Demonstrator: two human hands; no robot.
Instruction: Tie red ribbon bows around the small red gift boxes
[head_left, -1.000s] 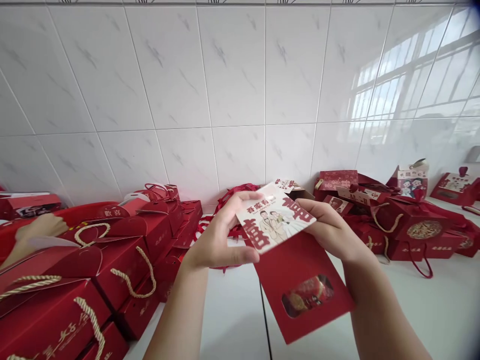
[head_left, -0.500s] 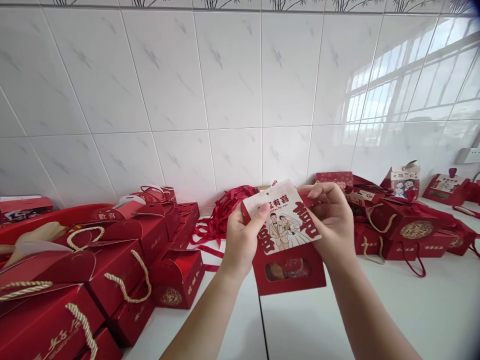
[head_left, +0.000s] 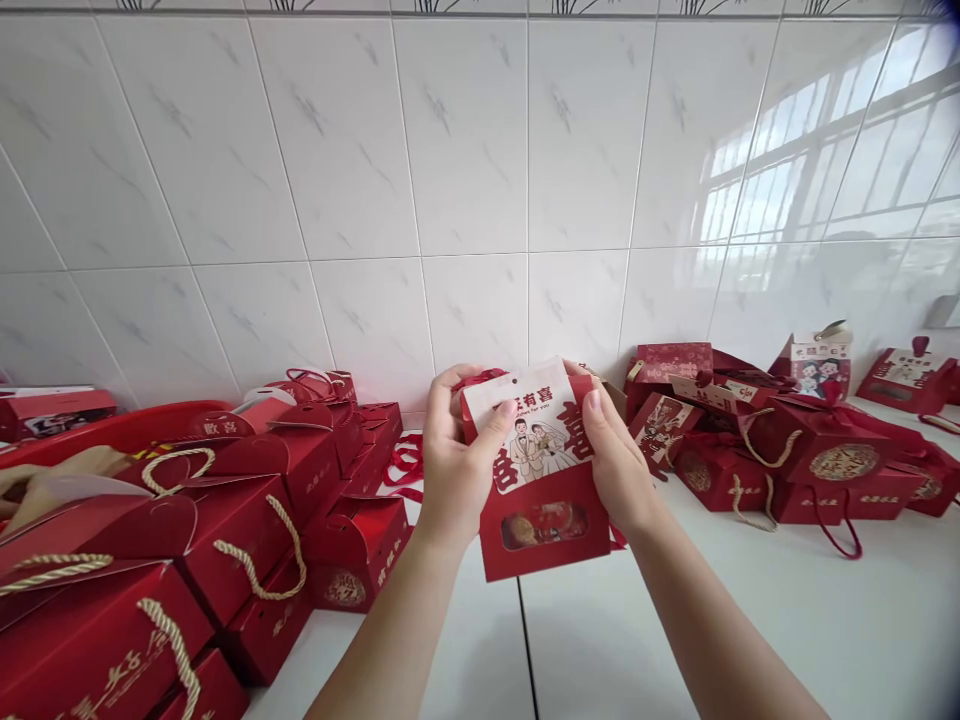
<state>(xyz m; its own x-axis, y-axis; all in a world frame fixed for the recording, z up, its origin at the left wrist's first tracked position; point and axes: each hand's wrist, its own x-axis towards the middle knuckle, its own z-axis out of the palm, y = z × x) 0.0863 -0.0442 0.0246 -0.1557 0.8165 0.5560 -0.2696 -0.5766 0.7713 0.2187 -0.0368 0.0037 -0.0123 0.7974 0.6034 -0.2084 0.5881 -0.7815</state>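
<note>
A red gift box [head_left: 544, 555] with a small clear window is held up above the white table. Over its upper front lies a white printed card [head_left: 534, 425] showing a bride and groom, with a small hole near its top edge. My left hand [head_left: 461, 450] grips the box's left side, thumb pressed on the card. On the right side, my right hand [head_left: 619, 460] holds the box, its thumb at the card's edge. The fingers behind the box are partly hidden. Wrapped items show through the window.
Stacked red boxes [head_left: 247, 455] with twisted rope handles fill the left side. More red boxes [head_left: 825, 450] stand at the right on the white table [head_left: 750, 610]. Red ribbon [head_left: 405, 460] lies behind my left hand. A tiled wall [head_left: 480, 150] closes off the back.
The box and card have shifted slightly left. My right hand has moved from the card's upper right corner down onto the box's right side. My left hand has shifted left with the box.
</note>
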